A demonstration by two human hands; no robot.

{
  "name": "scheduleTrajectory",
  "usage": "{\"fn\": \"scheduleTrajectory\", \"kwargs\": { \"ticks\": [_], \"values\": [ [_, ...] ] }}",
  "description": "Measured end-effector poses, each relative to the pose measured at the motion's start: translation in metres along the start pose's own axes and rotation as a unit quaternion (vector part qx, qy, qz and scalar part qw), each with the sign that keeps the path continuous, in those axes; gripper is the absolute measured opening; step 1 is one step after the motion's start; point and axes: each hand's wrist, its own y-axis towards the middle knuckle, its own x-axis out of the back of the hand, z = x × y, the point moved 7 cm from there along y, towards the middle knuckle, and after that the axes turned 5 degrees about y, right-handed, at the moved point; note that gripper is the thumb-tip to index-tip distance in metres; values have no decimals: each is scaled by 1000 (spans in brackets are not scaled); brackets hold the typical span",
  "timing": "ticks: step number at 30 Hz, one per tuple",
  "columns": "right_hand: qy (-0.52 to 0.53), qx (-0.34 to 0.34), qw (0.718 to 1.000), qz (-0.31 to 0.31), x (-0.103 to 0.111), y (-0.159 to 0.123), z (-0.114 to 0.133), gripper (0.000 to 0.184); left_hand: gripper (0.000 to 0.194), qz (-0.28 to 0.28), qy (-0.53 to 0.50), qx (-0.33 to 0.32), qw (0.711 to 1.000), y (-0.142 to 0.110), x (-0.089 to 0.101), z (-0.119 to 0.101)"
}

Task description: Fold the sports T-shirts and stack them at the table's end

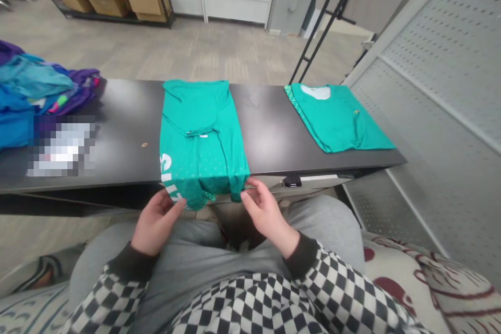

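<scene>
A green shirt [191, 154] with white lettering lies partly folded across the dark table, its near end hanging over the front edge. My left hand [154, 222] grips the left side of that hanging end, thumb on top of the cloth by the letters. On the other side, my right hand [268, 211] pinches the right corner between thumb and fingers. Some fingertips of both hands are hidden by the fabric. Farther right, a second green shirt [340, 122] lies folded flat with its white inner collar showing.
A heap of blue and purple clothes [43, 83] is at the left end of the table [266, 125]. In front of it lies a pixelated pale item [64, 148]. A perforated grey panel [438, 78] stands at the right. Cardboard boxes [105, 0] sit on a far rack.
</scene>
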Motion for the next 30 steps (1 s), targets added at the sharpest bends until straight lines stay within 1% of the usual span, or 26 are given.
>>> {"fn": "scheduleTrajectory", "kwargs": {
  "ticks": [3, 5, 8, 9, 11, 13, 15, 16, 18, 19, 21, 23, 25, 26, 28, 30],
  "values": [
    [-72, -20, 996, 55, -15, 13, -9, 46, 76, 82, 45, 44, 995, 1, -8, 10],
    [-133, -25, 985, 109, -24, 19, -18, 34, 71, 124, 99, 53, 986, 2, -12, 15],
    [-208, -70, 954, 204, -35, 20, -39, 14, 58, 158, 188, 22, 969, 4, -20, 13],
    [-223, -85, 945, 222, -36, 19, -44, 10, 53, 172, 214, 13, 961, 3, -24, 12],
    [-240, -99, 937, 233, -33, 15, -48, 8, 44, 201, 248, 1, 948, 0, -32, 10],
    [-242, -96, 936, 237, -27, 6, -43, 7, 40, 217, 238, -2, 947, -7, -37, 6],
    [-213, -88, 940, 253, -22, -8, -30, 3, 43, 224, 171, 2, 959, -20, -37, 1],
    [-177, -84, 945, 261, -19, -17, -21, 10, 46, 229, 122, 13, 966, -29, -35, -2],
    [-62, -92, 958, 263, -13, -36, -2, 26, 54, 230, 15, 61, 971, -52, -28, -3],
    [4, -112, 960, 258, -10, -46, 6, 32, 57, 223, -37, 96, 969, -66, -24, -2],
    [115, -173, 949, 235, -5, -67, 14, 42, 61, 196, -130, 175, 956, -96, -17, 2],
    [172, -226, 936, 206, 0, -86, 15, 47, 59, 175, -189, 241, 936, -126, -17, 7],
    [175, -253, 935, 175, 5, -101, 9, 50, 57, 166, -207, 288, 920, -151, -20, 15],
    [163, -261, 938, 161, 8, -108, 3, 51, 57, 163, -202, 303, 917, -160, -21, 20],
    [129, -279, 941, 143, 14, -120, -9, 53, 60, 152, -175, 313, 921, -172, -19, 30],
    [107, -293, 940, 136, 20, -132, -20, 53, 66, 154, -131, 295, 934, -177, -12, 37]
  ]
}}
